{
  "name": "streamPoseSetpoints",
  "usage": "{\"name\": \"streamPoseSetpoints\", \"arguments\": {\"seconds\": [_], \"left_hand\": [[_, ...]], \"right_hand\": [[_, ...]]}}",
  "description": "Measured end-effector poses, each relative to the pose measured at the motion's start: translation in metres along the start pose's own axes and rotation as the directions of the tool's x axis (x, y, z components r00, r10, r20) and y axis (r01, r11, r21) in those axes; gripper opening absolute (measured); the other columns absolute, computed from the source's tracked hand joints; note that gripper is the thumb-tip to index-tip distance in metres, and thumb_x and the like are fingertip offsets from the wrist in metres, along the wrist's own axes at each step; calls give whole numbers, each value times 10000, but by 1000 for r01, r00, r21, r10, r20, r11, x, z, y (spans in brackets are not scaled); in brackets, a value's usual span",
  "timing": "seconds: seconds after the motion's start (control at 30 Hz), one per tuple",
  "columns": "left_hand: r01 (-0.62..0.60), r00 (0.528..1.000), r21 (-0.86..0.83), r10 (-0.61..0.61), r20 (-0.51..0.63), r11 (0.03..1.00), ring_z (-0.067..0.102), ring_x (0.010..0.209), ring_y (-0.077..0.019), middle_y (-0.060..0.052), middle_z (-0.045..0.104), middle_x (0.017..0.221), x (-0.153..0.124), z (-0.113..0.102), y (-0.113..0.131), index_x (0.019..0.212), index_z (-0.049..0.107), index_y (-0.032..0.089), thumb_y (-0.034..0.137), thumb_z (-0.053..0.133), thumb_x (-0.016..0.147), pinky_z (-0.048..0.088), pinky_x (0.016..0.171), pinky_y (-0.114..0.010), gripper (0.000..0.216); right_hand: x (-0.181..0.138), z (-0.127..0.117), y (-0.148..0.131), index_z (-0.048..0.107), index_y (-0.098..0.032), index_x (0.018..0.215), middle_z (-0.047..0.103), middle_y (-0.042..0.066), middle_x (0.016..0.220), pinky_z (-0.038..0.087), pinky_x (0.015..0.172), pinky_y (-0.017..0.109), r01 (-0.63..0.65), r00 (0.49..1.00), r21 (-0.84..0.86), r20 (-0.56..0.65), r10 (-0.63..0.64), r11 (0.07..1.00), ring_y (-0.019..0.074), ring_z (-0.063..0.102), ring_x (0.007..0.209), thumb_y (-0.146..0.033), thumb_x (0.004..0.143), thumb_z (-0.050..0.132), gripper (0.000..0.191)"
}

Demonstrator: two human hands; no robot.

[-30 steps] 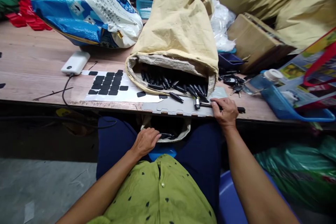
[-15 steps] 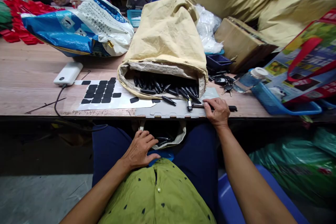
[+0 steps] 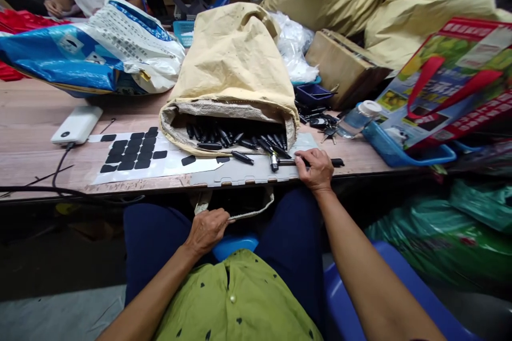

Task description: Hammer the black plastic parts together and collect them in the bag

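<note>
Cream canvas makes up the big sack [image 3: 236,58] lying on the tabletop [image 3: 134,105], its mouth turned toward the seated worker and showing a heap of slim, pointed black pieces. Just in front of that mouth, one loose black piece [image 3: 242,157] rests on the grey card [image 3: 226,176] along the edge.

The worker's right hand [image 3: 317,169] has its fingers closed over the shaft of a hammer-shaped metal tool [image 3: 286,162] (hammer or socket wrench, I can't settle it from where I stand). What matters is how that tool lies: its long axis runs roughly along the front edge, bright head pointing left toward the loose piece, black handle end poking out to the right of the knuckles. The loose piece lies to the left of the right fingers, slanting from the sack down toward the tool's head; of the two hands, the right looks nearer and is at its level.

Lower down, the left hand [image 3: 208,230] has its fingers curled shut on the near rim of a pale cloth bag [image 3: 252,213], which gapes below the tabletop between the knees. The bag's inside is too dark to read. Left of the sack lies a white sheet [image 3: 172,165] of dark rounded stickers.
</note>
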State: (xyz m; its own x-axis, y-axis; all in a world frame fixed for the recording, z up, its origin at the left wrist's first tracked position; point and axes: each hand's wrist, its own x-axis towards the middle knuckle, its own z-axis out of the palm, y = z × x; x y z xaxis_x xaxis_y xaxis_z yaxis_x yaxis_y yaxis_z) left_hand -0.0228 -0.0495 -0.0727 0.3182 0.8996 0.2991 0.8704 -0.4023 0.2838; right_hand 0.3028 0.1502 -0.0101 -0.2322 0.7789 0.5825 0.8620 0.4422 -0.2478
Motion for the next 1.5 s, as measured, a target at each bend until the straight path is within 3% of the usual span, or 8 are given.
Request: {"name": "streamPoseSetpoints", "arguments": {"seconds": [0.2, 0.3, 0.4, 0.5, 0.6, 0.73, 1.0, 1.5], "left_hand": [[-74, 993, -111, 83, 81, 991, 555, 683, -168, -10, 626, 693, 21, -32, 16, 794, 669, 210, 397, 565, 1004, 353, 671, -333, 300], [-104, 994, -129, 101, -30, 986, 544, 719, -186, -35, 655, 758, 53, -61, 20, 927, 721, 226, 381, 566, 998, 378, 706, -356, 229], [11, 983, -103, -29, -180, 995, 568, 862, -226, -75, 670, 893, 102, -81, 12, 1077, 720, 224, 326, 527, 1006, 433, 814, -382, 229], [98, 980, 10, -94, -178, 995, 529, 1015, -279, -101, 632, 1051, 151, -83, -5, 1236, 677, 229, 290, 595, 953, 436, 914, -433, 301], [99, 993, 105, -91, -77, 990, 497, 1037, -304, -108, 590, 1102, 175, -74, -19, 1091, 730, 237, 301, 718, 866, 436, 890, -448, 234], [88, 996, 65, -86, -25, 994, 503, 1027, -304, -95, 616, 1042, 164, -62, -23, 982, 719, 217, 330, 763, 842, 429, 883, -447, 185], [162, 976, -314, -198, -86, 936, 587, 947, -226, -31, 680, 936, 138, -51, -27, 943, 695, 211, 352, 765, 842, 441, 887, -367, 186], [178, 979, -392, -204, -25, 903, 600, 932, -227, -23, 677, 897, 144, -54, -36, 915, 731, 222, 334, 773, 791, 456, 855, -356, 172]], "right_hand": [[0, -1, -1, 777, -227, 1002, 668, 58, 883, 410, 855, 349, -10, 1000, 3, 9, 10, 1000, 227, 548, 881, -395, 947, 557, 282], [1, -2, -1, 775, -230, 1009, 670, 61, 894, 413, 862, 353, -21, 1000, 7, 20, 20, 1000, 231, 555, 897, -391, 945, 559, 277], [1, -2, -1, 773, -238, 1014, 670, 63, 897, 414, 864, 359, -29, 999, 14, 25, 28, 999, 235, 558, 903, -371, 933, 571, 255], [1, -3, -2, 771, -240, 1008, 668, 60, 890, 415, 856, 359, -29, 999, 26, 22, 28, 999, 231, 554, 888, -363, 927, 575, 245], [0, -6, -1, 767, -234, 1007, 662, 56, 890, 420, 865, 354, -24, 999, 42, 28, 23, 999, 227, 557, 889, -378, 930, 568, 257], [-1, -12, 2, 760, -228, 1039, 660, 56, 945, 430, 887, 365, 29, 996, 106, 79, -38, 994, 232, 561, 922, -389, 868, 631, 268], [6, -15, 11, 721, -228, 921, 674, 42, 934, 424, 889, 370, 31, 983, 182, 171, -62, 983, 225, 565, 930, -365, 881, 640, 164], [-19, -31, -29, 675, -249, 969, 677, 52, 952, 440, 846, 383, 36, 974, 168, 213, -72, 985, 235, 588, 935, -395, 978, 556, 188]]}}
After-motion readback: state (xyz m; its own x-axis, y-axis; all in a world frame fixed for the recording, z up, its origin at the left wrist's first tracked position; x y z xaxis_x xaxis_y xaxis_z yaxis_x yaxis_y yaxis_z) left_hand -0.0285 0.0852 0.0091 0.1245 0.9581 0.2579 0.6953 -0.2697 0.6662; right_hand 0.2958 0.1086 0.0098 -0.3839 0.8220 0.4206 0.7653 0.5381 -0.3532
